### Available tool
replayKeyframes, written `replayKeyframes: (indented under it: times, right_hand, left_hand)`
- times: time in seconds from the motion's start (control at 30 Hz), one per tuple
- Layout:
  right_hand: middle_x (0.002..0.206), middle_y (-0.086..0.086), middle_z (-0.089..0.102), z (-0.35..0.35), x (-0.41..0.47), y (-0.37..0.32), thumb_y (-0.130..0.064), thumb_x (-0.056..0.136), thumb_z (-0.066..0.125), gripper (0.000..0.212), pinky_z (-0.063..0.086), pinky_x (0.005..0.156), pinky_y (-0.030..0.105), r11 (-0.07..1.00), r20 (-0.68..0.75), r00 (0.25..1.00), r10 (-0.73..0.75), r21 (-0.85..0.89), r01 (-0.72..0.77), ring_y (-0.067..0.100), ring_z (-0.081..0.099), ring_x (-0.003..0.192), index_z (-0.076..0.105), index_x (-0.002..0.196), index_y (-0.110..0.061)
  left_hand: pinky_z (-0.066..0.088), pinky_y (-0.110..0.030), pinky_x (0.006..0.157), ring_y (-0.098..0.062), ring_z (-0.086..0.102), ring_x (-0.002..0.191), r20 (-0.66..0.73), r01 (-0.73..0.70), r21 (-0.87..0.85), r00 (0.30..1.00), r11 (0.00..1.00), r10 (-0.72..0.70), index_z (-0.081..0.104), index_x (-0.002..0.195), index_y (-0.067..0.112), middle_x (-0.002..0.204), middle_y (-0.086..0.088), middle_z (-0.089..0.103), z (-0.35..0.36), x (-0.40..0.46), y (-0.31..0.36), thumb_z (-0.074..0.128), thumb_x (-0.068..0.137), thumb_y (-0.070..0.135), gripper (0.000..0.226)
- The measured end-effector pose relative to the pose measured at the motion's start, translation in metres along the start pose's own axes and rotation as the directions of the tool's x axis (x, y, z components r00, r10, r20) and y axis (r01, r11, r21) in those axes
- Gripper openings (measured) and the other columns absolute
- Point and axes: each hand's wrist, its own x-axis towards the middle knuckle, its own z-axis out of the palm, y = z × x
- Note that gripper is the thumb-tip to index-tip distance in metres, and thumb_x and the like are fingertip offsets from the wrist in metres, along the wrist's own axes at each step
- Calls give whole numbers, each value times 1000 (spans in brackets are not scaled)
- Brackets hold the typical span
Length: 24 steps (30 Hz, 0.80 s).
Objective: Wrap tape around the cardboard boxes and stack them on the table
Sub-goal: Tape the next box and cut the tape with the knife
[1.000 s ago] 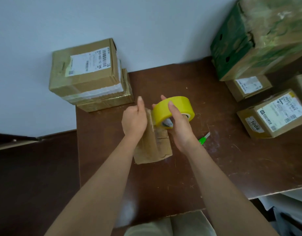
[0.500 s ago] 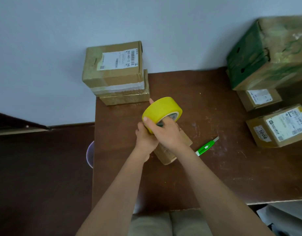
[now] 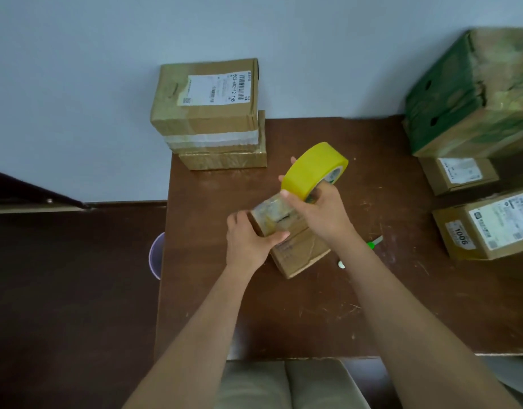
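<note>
A small flat cardboard box (image 3: 298,255) lies on the brown table (image 3: 283,320) in the middle. My left hand (image 3: 248,243) grips its near-left end, thumb on the taped top. My right hand (image 3: 322,211) holds a yellow roll of tape (image 3: 313,169) just above the box's far end, and a strip of clear tape (image 3: 272,208) runs from the roll across the box. A stack of two cardboard boxes (image 3: 210,113) stands at the table's far left corner against the wall.
A green-handled cutter (image 3: 372,245) lies on the table, partly hidden by my right forearm. Labelled cardboard boxes (image 3: 487,225) and a large green box (image 3: 472,93) crowd the right side. A lilac bin (image 3: 155,256) sits below the table's left edge.
The roll has moved up and to the right, drawing tape over the box. My left hand has shifted to the box's near-left end. The camera view has also shifted.
</note>
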Motion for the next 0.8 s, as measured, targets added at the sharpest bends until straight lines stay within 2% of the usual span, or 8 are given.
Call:
replayKeyframes:
  times: [0.07, 0.17, 0.27, 0.47, 0.57, 0.67, 0.73, 0.8]
  right_hand:
    - [105, -41, 65, 0, -1, 4, -4, 92, 69, 37, 51, 100, 33, 1000, 12, 1000, 12, 22, -12, -5, 63, 109, 63, 128, 1]
    - [113, -24, 68, -3, 0, 1, -4, 91, 70, 41, 51, 88, 19, 995, -19, 999, 41, 87, -39, -8, 63, 98, 62, 131, -14]
    - [120, -14, 66, -8, 0, -2, -2, 91, 69, 40, 47, 84, 12, 988, -39, 998, 51, 148, -45, -10, 62, 94, 63, 129, -13]
    - [99, 14, 74, -15, -10, 2, 0, 84, 76, 18, 55, 84, 34, 988, -31, 994, 102, 121, -98, 11, 66, 87, 72, 102, -1]
    - [99, 13, 74, -21, -14, 2, 1, 84, 76, 20, 55, 86, 30, 983, -9, 994, 106, 150, -104, 13, 67, 91, 71, 103, -1]
    - [96, 2, 73, -30, -15, 4, 1, 84, 75, 23, 55, 83, 23, 979, -6, 993, 115, 169, -113, 6, 68, 88, 71, 104, -10]
    - [95, -4, 73, -34, -16, 3, 0, 85, 74, 25, 54, 80, 16, 973, 10, 991, 130, 192, -130, -2, 68, 84, 69, 106, -12]
    - [94, -6, 71, -36, -17, 3, 1, 86, 72, 27, 51, 76, 12, 970, 23, 990, 137, 199, -138, -8, 66, 80, 68, 110, -9]
  left_hand:
    - [34, -41, 113, -24, 35, 137, -19, -200, 74, 979, 977, 202, 37, 144, 7, 146, -9, 36, -7, 2, 3, 92, 60, 41, 105]
    - [38, -36, 107, -21, 43, 126, 92, -410, 68, 911, 910, 403, 47, 138, 13, 132, -2, 45, -9, 5, 9, 90, 64, 34, 88]
    - [38, -31, 93, -21, 42, 111, 72, -394, 139, 919, 909, 388, 52, 125, 17, 113, 3, 43, -2, -1, 11, 87, 63, 49, 78]
    - [46, -42, 84, -30, 50, 98, -100, -253, 301, 951, 920, 294, 48, 101, 8, 102, -10, 50, 29, -26, 20, 69, 56, 73, 82]
    - [43, -40, 87, -27, 47, 97, -63, -279, 341, 946, 898, 318, 47, 98, 7, 100, -9, 49, 32, -23, 23, 66, 53, 76, 84]
    - [45, -36, 90, -18, 42, 102, -2, -271, 35, 963, 962, 271, 46, 109, 12, 108, -2, 42, 26, -18, 28, 91, 53, 49, 81]
    - [48, -24, 89, -13, 49, 106, -1, -253, -189, 966, 949, 257, 39, 132, 19, 121, -2, 41, 19, -13, 30, 95, 55, 35, 97]
    - [53, -23, 87, -13, 59, 104, 31, -269, -320, 955, 908, 294, 38, 137, 28, 130, -4, 45, 14, -6, 34, 93, 59, 32, 96]
